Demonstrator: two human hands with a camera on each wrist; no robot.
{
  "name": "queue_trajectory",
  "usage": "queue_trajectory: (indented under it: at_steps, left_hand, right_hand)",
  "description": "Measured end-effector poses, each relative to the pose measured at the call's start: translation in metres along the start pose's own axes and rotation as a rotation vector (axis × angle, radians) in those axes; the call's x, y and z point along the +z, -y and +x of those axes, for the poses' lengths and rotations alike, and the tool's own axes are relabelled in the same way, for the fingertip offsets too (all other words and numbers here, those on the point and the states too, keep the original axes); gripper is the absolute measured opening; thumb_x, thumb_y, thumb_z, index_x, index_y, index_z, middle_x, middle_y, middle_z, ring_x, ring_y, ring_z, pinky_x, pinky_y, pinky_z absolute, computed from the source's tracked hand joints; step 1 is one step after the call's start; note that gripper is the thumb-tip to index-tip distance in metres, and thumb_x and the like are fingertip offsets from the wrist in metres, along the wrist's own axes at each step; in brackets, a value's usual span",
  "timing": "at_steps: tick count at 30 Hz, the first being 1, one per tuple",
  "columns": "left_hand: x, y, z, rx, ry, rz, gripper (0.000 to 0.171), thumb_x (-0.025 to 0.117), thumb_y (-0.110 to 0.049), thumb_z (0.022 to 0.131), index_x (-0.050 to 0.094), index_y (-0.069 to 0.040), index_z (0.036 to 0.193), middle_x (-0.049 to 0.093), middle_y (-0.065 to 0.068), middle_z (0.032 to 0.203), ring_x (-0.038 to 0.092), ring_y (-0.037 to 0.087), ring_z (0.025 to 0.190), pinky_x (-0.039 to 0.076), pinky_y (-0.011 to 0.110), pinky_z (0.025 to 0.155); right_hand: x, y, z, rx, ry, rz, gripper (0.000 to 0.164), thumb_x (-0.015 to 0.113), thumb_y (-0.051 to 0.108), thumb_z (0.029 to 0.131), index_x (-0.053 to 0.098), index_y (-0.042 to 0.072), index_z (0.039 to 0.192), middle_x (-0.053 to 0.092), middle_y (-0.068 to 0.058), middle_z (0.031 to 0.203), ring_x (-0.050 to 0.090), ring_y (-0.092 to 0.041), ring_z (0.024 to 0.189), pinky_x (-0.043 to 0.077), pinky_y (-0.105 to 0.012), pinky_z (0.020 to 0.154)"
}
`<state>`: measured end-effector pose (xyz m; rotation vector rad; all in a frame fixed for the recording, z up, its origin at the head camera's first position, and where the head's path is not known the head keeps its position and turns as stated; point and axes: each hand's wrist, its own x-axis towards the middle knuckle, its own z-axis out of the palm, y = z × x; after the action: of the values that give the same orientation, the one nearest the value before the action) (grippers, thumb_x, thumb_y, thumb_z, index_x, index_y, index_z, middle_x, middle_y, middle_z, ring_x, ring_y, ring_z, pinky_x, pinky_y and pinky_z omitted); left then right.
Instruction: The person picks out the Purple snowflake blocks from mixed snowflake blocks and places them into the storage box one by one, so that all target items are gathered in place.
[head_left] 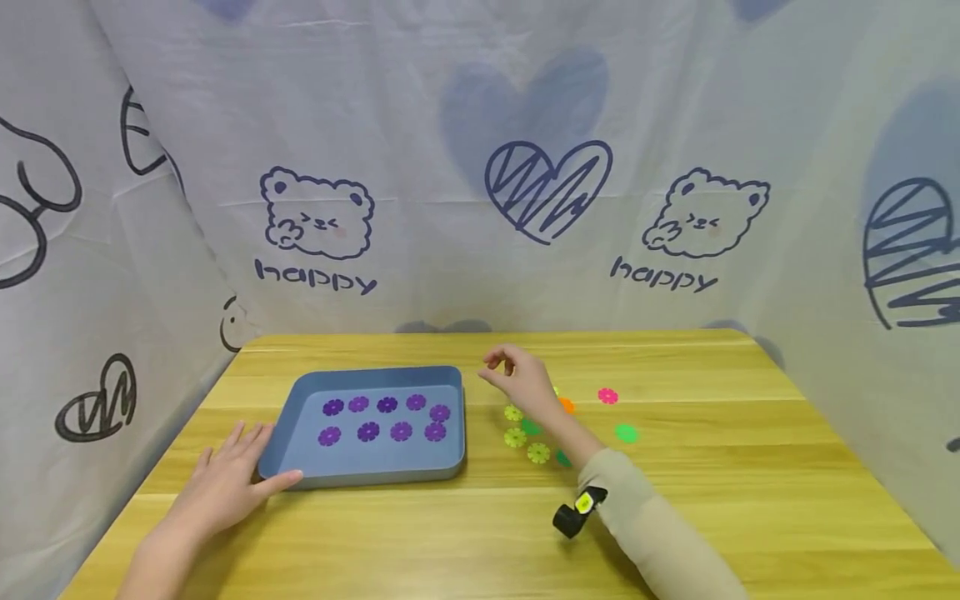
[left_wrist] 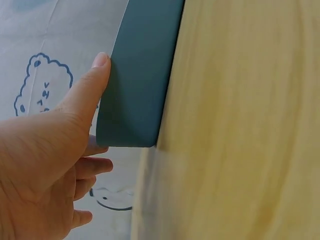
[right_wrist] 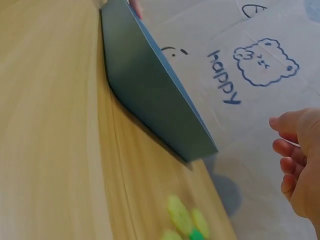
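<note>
A blue-grey tray point(head_left: 362, 478) holds several purple snowflake discs point(head_left: 368, 431), set roughly in two rows. My left hand point(head_left: 225, 479) lies at the tray's front left corner, fingers spread along the left side. In the left wrist view its thumb point(left_wrist: 92, 85) rests against the tray wall point(left_wrist: 140, 75). My right hand point(head_left: 522, 385) hovers just beyond the tray's right side, above the table, fingers loosely bent. Nothing shows between its thumb and fingers, and the right wrist view also has this hand point(right_wrist: 302, 160) raised apart from the tray point(right_wrist: 140, 85).
Right of the tray, yellow discs point(head_left: 537, 452) and green discs point(head_left: 626, 433) lie loose, with an orange disc point(head_left: 567, 405) partly behind my right forearm. A pink disc point(head_left: 607, 396) lies farther back. A printed cloth point(head_left: 435, 250) hangs behind the wooden table point(head_left: 712, 500).
</note>
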<state>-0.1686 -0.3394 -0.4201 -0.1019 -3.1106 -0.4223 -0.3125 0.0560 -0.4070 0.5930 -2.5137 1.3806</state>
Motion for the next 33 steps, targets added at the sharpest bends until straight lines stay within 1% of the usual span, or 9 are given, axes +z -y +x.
queue_trajectory:
  at_steps: [2,5,7,11,15,20,26,30,33]
  left_hand:
    - [-0.003,-0.001,0.0,0.006,-0.012,0.023,0.102,0.055,-0.069,0.085,0.028,0.005,0.151,0.028,0.035,0.151,0.014,0.052,0.145,0.011,0.078,0.106]
    - [-0.01,-0.003,0.001,0.016,-0.027,0.048,0.102,0.056,-0.068,0.085,0.028,0.006,0.15,0.029,0.036,0.151,0.012,0.052,0.145,0.01,0.078,0.106]
    - [-0.014,-0.006,0.001,0.018,-0.023,0.05,0.102,0.056,-0.068,0.085,0.027,0.005,0.15,0.027,0.036,0.151,0.01,0.052,0.146,0.009,0.078,0.107]
    - [-0.024,-0.014,0.004,0.034,-0.022,0.052,0.101,0.055,-0.068,0.087,0.024,0.003,0.152,0.025,0.034,0.153,0.007,0.052,0.146,0.007,0.077,0.109]
    - [-0.038,-0.028,0.012,0.062,-0.017,0.07,0.102,0.052,-0.07,0.086,0.023,0.001,0.153,0.024,0.032,0.155,0.008,0.051,0.147,0.006,0.076,0.11]
    - [-0.053,-0.053,0.026,0.09,0.004,0.081,0.1,0.05,-0.071,0.087,0.025,-0.002,0.153,0.021,0.029,0.158,0.005,0.048,0.148,0.004,0.075,0.112]
    - [-0.066,-0.092,0.049,0.143,-0.02,0.097,0.09,0.053,-0.061,0.092,0.025,-0.003,0.154,0.017,0.025,0.161,0.003,0.045,0.15,0.0,0.07,0.116]
    - [-0.068,-0.122,0.067,0.178,-0.056,0.088,0.083,0.057,-0.052,0.094,0.025,-0.005,0.155,0.015,0.022,0.162,0.003,0.042,0.151,0.0,0.067,0.118]
    - [-0.065,-0.146,0.081,0.201,-0.09,0.077,0.081,0.058,-0.049,0.094,0.025,-0.008,0.155,0.017,0.018,0.163,0.003,0.04,0.152,0.0,0.065,0.12]
  right_hand:
    - [-0.009,-0.003,-0.001,0.0,-0.005,-0.007,0.015,0.072,0.02,0.089,0.069,0.009,0.099,0.068,-0.004,0.091,0.048,-0.015,0.074,0.039,-0.022,0.064]
    - [-0.025,-0.008,-0.001,-0.002,-0.009,-0.036,0.016,0.071,0.019,0.089,0.069,0.008,0.1,0.068,-0.006,0.092,0.049,-0.015,0.074,0.04,-0.022,0.065]
    - [-0.037,-0.012,-0.002,0.002,-0.014,-0.071,0.018,0.071,0.02,0.09,0.069,0.006,0.101,0.069,-0.007,0.093,0.05,-0.016,0.074,0.04,-0.022,0.065]
    - [-0.062,-0.021,-0.006,0.031,-0.037,-0.117,0.022,0.07,0.022,0.09,0.069,0.004,0.103,0.068,-0.008,0.094,0.05,-0.017,0.077,0.04,-0.024,0.066]
    - [-0.089,-0.031,-0.009,0.059,-0.069,-0.168,0.021,0.068,0.025,0.092,0.068,0.007,0.102,0.067,-0.009,0.095,0.05,-0.019,0.08,0.04,-0.026,0.069]
    - [-0.123,-0.041,-0.014,0.084,-0.089,-0.235,0.022,0.063,0.024,0.095,0.066,0.005,0.105,0.065,-0.012,0.098,0.048,-0.02,0.083,0.04,-0.027,0.071]
    - [-0.162,-0.051,-0.023,0.07,-0.152,-0.316,0.025,0.06,0.021,0.097,0.066,-0.001,0.106,0.065,-0.018,0.101,0.051,-0.023,0.086,0.042,-0.029,0.075]
    - [-0.182,-0.055,-0.028,0.036,-0.181,-0.405,0.027,0.059,0.02,0.098,0.065,-0.004,0.108,0.064,-0.021,0.104,0.053,-0.031,0.092,0.047,-0.042,0.08]
    - [-0.193,-0.059,-0.032,0.017,-0.182,-0.495,0.029,0.059,0.021,0.097,0.063,-0.004,0.11,0.061,-0.023,0.108,0.053,-0.038,0.101,0.047,-0.053,0.087]
